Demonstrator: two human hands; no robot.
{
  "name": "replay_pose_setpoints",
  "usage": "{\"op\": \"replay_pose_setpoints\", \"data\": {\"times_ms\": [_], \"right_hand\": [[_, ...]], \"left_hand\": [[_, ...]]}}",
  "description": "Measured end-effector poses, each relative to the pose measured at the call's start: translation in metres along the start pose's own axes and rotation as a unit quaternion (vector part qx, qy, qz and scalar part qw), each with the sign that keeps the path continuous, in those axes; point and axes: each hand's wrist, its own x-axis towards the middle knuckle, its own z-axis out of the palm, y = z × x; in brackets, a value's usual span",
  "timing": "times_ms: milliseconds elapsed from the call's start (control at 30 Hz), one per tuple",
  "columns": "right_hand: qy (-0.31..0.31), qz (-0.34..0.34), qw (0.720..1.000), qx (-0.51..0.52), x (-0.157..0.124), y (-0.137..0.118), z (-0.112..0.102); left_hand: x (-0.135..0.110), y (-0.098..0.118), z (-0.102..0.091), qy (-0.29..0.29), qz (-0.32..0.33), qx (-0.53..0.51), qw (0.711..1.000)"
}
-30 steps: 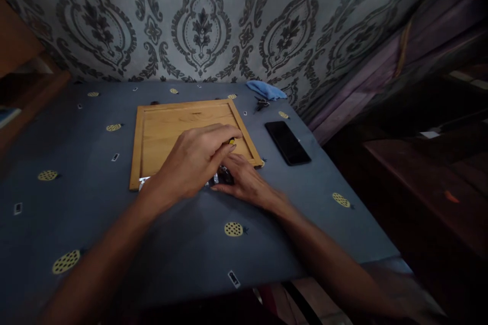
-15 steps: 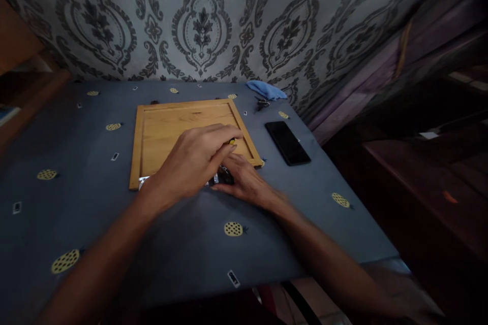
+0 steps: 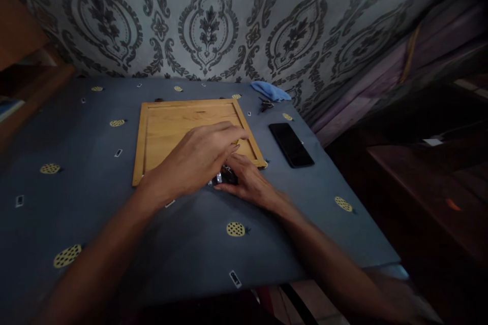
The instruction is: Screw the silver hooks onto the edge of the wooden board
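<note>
Both my hands meet at the near right corner of a wooden tray-like board (image 3: pixel 168 122) lying on a blue-grey tablecloth (image 3: pixel 95 203). My left hand (image 3: pixel 198 160) reaches over the board's front edge with fingers curled; a small yellow bit shows at its fingertips. My right hand (image 3: pixel 249 183) lies on the cloth just below it, fingers closed on a small dark, shiny object (image 3: pixel 224 177) that is mostly hidden.
A black phone (image 3: pixel 292 143) lies right of the board. Behind it are a blue cloth (image 3: pixel 270 91) and a small dark bunch like keys (image 3: pixel 265 105) near the patterned wall. The table's right edge drops to dark wooden furniture.
The view has shifted slightly; my hands stay together at the board's corner, with the left hand moved a little right and forward.
</note>
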Motion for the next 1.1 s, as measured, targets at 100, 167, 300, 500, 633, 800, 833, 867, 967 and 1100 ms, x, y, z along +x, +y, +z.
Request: {"op": "replay_pose_setpoints", "data": {"times_ms": [100,167,300,500,633,800,833,867,967,1100], "right_hand": [[0.004,-0.004,1.000,-0.002,0.000,0.001,0.000],[0.002,-0.004,1.000,-0.002,0.000,0.003,0.001],[0.007,-0.002,1.000,-0.002,-0.001,0.006,0.004],[0.015,-0.014,1.000,-0.001,-0.001,0.006,0.006],[0.015,-0.021,1.000,0.002,0.000,0.006,0.006],[0.008,-0.007,1.000,-0.002,-0.001,0.006,0.006],[0.006,-0.004,1.000,-0.003,-0.001,0.005,0.005],[0.004,-0.002,1.000,-0.004,-0.001,0.004,0.005],[-0.004,0.002,1.000,-0.004,-0.001,0.001,0.003],[-0.008,0.007,1.000,0.000,-0.001,0.000,0.001]], "left_hand": [[0.000,0.000,0.001,-0.001,-0.006,0.006,1.000],[0.000,0.001,0.002,0.002,-0.011,0.009,1.000],[-0.001,0.000,0.005,0.007,-0.012,0.012,1.000],[0.001,-0.001,0.011,0.008,0.010,0.008,1.000],[0.001,-0.004,0.016,0.048,0.026,0.019,0.998],[-0.001,-0.009,0.021,0.105,0.048,0.012,0.993],[-0.001,-0.009,0.021,0.107,0.050,0.012,0.993],[-0.001,-0.010,0.021,0.108,0.052,0.013,0.993],[0.000,-0.009,0.020,0.100,0.052,0.013,0.993],[0.001,-0.006,0.017,0.085,0.026,0.003,0.996]]}}
